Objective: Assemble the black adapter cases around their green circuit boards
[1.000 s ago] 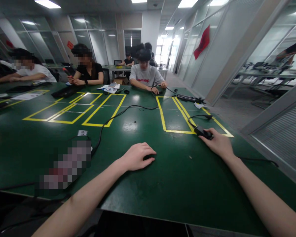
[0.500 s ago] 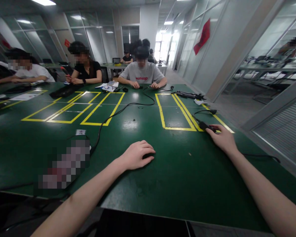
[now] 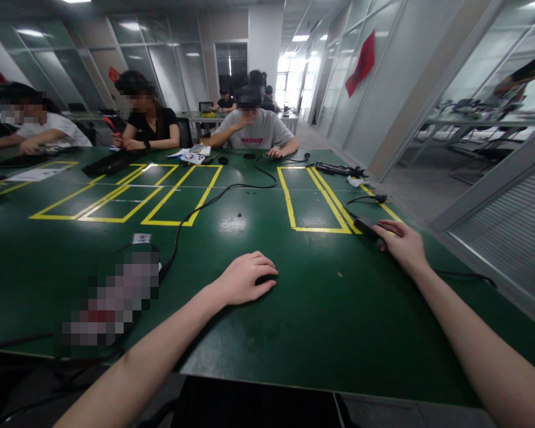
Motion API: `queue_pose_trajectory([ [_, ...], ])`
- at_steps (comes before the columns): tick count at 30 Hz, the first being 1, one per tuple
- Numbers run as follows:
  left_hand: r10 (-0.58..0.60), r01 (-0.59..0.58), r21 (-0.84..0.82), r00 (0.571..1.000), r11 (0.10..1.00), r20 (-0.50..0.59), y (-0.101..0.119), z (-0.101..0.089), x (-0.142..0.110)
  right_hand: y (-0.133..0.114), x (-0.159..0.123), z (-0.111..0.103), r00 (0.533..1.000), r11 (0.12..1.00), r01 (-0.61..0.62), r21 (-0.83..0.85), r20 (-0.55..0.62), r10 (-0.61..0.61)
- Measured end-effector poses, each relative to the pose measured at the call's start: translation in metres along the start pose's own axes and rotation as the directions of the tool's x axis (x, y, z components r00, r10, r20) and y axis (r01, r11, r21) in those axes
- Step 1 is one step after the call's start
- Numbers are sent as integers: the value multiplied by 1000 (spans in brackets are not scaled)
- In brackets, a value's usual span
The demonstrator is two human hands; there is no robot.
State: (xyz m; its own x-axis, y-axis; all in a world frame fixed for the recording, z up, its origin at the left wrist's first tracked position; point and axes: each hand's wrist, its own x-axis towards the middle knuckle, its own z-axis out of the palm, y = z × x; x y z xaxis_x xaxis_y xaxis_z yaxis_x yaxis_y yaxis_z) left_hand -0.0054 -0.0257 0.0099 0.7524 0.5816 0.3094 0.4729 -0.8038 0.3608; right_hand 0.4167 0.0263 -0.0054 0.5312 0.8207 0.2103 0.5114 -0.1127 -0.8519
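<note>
On the right, my right hand (image 3: 403, 245) is at the near end of a black power adapter (image 3: 365, 227), thumb and fingers closed about that end. The adapter lies on the green table (image 3: 312, 333) beside yellow tape. A short cable with a black plug (image 3: 381, 198) curves away from its far end. Another black cable (image 3: 466, 276) shows behind my right wrist. My left hand (image 3: 249, 278) rests on the table near the middle, fingers gently curved and thumb apart, and I see nothing held in it.
A blurred-out long object (image 3: 116, 297) with cables lies left, near a "24" label (image 3: 141, 238). A black cable (image 3: 223, 194) crosses the table. Yellow tape outlines (image 3: 320, 229) mark it. A folded black tripod-like item (image 3: 339, 170) lies far right. Several people sit opposite.
My right hand has slid toward the adapter's near end, and the adapter has shifted slightly. My left hand stays put. The person opposite has raised one hand to their face.
</note>
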Motion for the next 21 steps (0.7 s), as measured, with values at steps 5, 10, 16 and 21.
queue_pose_trajectory([
  [5,-1,1,3,1000,1000,12,0,0,0,4,1,0,995,993,99,-59,25,-97],
  [10,3,-3,-5,1000,1000,4,-1,0,0,9,6,-1,983,972,180,-152,61,-173],
  [16,-8,8,-11,1000,1000,15,0,-1,1,4,2,1,955,951,295,-88,61,-291],
  [21,-3,3,-13,1000,1000,17,0,-1,0,4,0,1,988,976,148,-159,-10,-152],
])
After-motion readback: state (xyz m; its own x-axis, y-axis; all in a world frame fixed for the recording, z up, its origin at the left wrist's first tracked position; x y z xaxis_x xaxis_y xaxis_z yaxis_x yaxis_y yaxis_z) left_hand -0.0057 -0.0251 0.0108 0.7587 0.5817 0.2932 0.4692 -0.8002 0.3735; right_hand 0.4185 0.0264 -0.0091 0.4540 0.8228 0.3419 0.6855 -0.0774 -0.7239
